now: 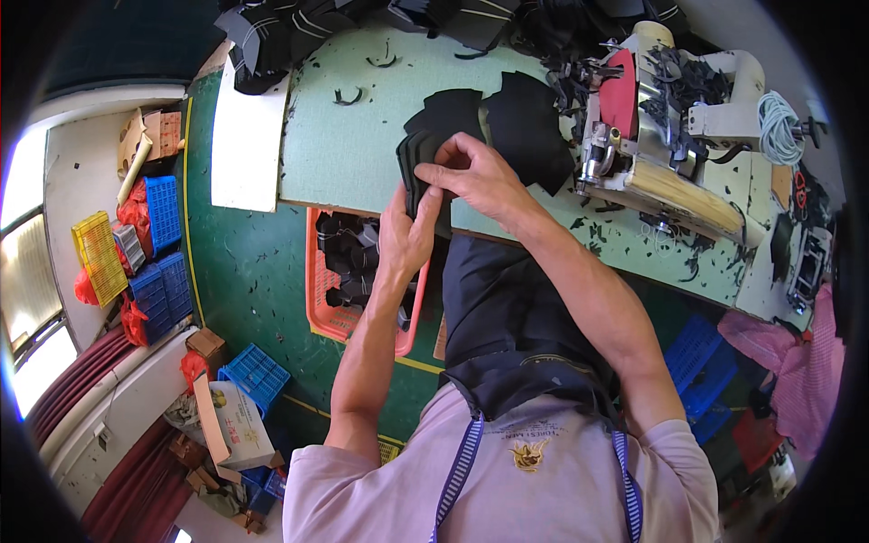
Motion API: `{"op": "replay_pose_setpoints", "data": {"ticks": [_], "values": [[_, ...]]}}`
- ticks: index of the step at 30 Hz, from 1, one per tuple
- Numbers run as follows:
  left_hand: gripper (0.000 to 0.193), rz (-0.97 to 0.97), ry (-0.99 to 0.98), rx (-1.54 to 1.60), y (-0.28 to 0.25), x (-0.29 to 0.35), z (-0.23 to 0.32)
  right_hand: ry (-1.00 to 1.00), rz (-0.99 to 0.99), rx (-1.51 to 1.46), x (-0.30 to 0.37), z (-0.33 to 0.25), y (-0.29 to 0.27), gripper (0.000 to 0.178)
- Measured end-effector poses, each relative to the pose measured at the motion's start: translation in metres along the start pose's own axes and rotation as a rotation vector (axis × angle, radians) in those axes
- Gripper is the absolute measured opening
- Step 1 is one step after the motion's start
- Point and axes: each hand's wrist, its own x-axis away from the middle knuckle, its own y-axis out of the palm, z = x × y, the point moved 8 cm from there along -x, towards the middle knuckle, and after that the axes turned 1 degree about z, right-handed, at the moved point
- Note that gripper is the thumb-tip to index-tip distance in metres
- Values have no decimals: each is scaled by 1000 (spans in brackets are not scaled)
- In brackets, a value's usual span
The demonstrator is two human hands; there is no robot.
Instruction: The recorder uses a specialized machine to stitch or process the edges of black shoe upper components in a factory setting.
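Observation:
Over the near edge of the pale green table, I hold a small stack of flat black cut pieces (416,156) upright. My left hand (405,233) grips the stack from below, its thumb along the near side. My right hand (480,181) pinches the upper right of the same stack between thumb and bent fingers. Just beyond my hands lie more black cut pieces (523,127), overlapping in flat piles. I cannot tell whether they are leather or cloth.
A cream-coloured bench machine (724,122) with a red part stands at the right, black scraps around it. Heaped black pieces (294,32) line the table's far edge. Below the table sits an orange basket (319,312) of black pieces. Blue crates (161,213) and cartons stand at left.

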Motion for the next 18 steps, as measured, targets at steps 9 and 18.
{"op": "replay_pose_setpoints", "data": {"ticks": [9,18], "values": [[27,7,-165,205,18,-11,-23,-119,178,137,14,2,-36,19],[31,92,-239,999,18,-21,-20,-645,936,941,46,-54,-100,42]]}}
